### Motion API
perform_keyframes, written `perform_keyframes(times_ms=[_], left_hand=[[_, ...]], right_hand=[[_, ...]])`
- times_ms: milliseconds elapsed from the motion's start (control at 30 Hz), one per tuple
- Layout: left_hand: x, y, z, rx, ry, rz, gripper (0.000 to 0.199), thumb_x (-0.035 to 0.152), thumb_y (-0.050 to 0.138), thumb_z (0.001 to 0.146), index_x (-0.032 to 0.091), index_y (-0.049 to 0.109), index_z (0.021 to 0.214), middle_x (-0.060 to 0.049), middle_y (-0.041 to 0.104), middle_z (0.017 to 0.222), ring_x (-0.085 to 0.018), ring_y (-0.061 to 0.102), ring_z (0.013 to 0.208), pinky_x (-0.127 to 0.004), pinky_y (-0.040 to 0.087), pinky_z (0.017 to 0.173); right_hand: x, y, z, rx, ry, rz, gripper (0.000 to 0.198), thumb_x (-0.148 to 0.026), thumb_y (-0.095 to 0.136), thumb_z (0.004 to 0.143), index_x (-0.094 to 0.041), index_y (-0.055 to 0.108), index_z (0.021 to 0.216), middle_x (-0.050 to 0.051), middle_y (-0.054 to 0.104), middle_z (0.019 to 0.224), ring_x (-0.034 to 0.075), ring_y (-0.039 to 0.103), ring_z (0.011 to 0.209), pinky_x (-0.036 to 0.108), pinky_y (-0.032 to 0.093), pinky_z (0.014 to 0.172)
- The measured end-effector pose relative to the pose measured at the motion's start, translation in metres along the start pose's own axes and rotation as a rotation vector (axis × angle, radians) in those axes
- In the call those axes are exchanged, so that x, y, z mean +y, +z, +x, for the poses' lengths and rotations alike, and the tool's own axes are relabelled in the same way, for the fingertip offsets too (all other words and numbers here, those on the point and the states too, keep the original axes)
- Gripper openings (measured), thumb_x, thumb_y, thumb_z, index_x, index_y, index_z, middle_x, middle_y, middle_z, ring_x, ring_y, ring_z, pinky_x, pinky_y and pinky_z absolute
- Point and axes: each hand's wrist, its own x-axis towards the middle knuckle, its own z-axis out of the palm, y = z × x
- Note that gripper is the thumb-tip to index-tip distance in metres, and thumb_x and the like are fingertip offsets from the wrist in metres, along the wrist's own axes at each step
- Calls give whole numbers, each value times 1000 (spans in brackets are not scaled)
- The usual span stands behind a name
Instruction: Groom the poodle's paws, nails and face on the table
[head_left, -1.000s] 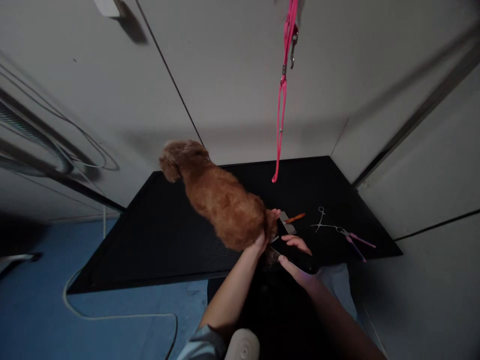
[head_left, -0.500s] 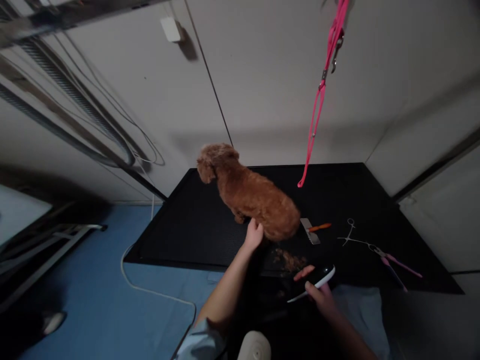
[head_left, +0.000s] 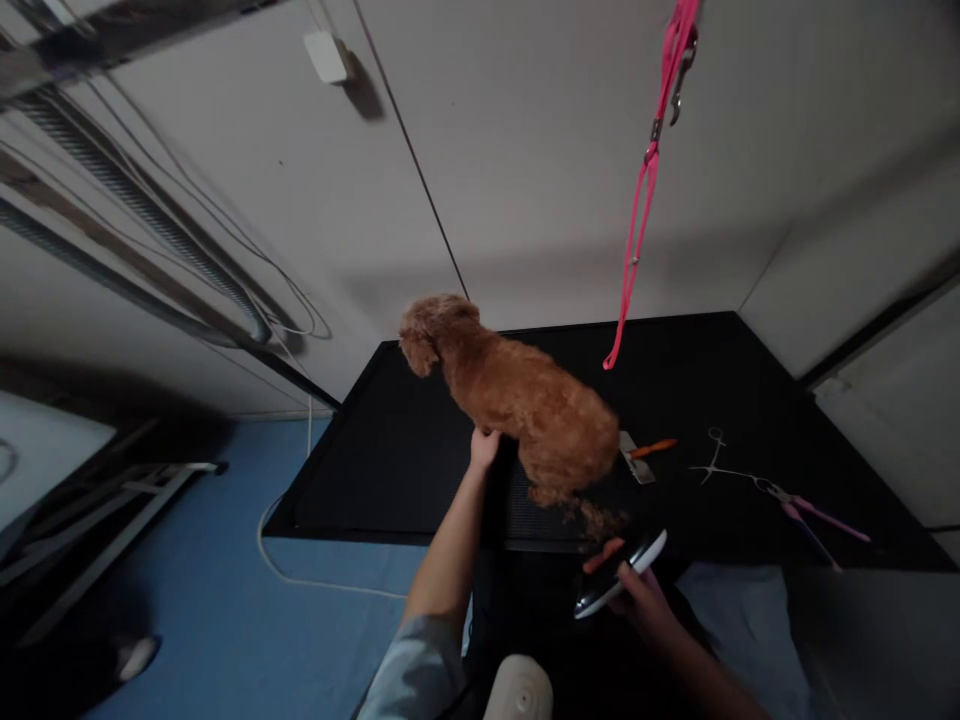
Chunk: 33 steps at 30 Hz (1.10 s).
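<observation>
A brown curly-haired dog stands on the black grooming table, its head turned to the left. My left hand holds it at the underside behind the front legs; the fingertips are hidden beneath the body. Low in front of the table's near edge, my right hand is closed around a glossy black-and-white hair clipper, apart from the dog. Loose clumps of cut hair lie between the dog's hind feet and the clipper.
A slicker brush with an orange handle lies behind the dog. Scissors and pink-handled pliers-like clippers are farther right on the table. A pink leash hangs above. A cord crosses the blue floor.
The dog's hindquarters have risen and its rear leg shows. My left hand has shifted forward along the belly. The clipper has turned slightly in my right hand; the view has moved a little.
</observation>
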Motion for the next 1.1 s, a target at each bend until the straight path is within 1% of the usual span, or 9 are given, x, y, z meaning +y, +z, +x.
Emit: perform_keyframes(times_ms=[67, 167, 300, 367, 433, 567, 767, 900, 1100], left_hand=[[5, -1, 12, -60, -20, -23, 23, 14, 73, 61, 16, 63, 82, -10, 69, 92, -28, 59, 105, -42, 43, 97], [11, 0, 7, -119, -52, -76, 25, 16, 75, 61, 18, 64, 83, -8, 70, 95, -26, 59, 106, -38, 44, 96], [21, 0, -24, -261, -182, -169, 27, 40, 71, 69, 17, 59, 73, -6, 67, 70, -18, 63, 65, -29, 51, 59], [30, 2, -39, -347, -273, -245, 37, 50, 67, 71, 16, 54, 66, 1, 54, 50, -10, 49, 42, -22, 40, 40], [43, 4, -49, -443, -384, -404, 37, 50, 68, 72, 16, 51, 67, 8, 38, 41, -5, 34, 33, -17, 27, 33], [65, 9, -60, -548, -562, -713, 28, 36, 68, 78, 16, 50, 71, 12, 26, 40, -2, 24, 32, -12, 18, 31], [74, 14, -65, -570, -643, -842, 33, 36, 62, 84, 16, 43, 66, 11, 22, 43, -2, 23, 32, -12, 17, 30], [74, 15, -66, -591, -663, -900, 33, 37, 62, 85, 16, 43, 67, 11, 23, 45, -1, 24, 33, -10, 19, 30], [77, 15, -63, -595, -671, -934, 35, 38, 57, 88, 17, 40, 66, 11, 20, 44, -2, 20, 31, -11, 15, 28]], right_hand=[[6, 2, 2, -24, -28, 1, 52, -62, 68, 68, -22, 51, 96, 7, 69, 83, 10, 44, 46, 22, 28, 43], [11, 5, 5, -60, -73, -45, 52, -59, 72, 66, -21, 52, 97, 8, 69, 91, 9, 44, 46, 24, 34, 46], [0, 14, 8, -33, -28, -136, 52, -48, 79, 61, -22, 54, 98, 8, 68, 100, 11, 50, 50, 27, 43, 50], [-13, 23, 11, -39, -58, -182, 49, -49, 76, 64, -21, 56, 99, 8, 69, 99, 11, 51, 51, 27, 44, 51], [-29, 35, 17, -47, -135, -240, 44, -50, 73, 68, -20, 58, 97, 8, 68, 98, 12, 53, 54, 27, 46, 52], [-66, 66, 34, -13, -348, -277, 39, -48, 68, 74, -21, 57, 100, 7, 66, 100, 14, 56, 61, 29, 50, 56], [-102, 98, 61, -74, -700, -456, 29, -32, 67, 77, -22, 57, 103, 7, 63, 104, 21, 60, 98, 37, 51, 88], [-109, 103, 68, -231, -684, -560, 27, -24, 67, 76, -21, 59, 101, 5, 64, 99, 20, 63, 92, 35, 52, 85], [-116, 103, 70, -239, -699, -564, 26, -25, 67, 76, -21, 60, 101, 5, 65, 100, 21, 63, 95, 35, 52, 86]])
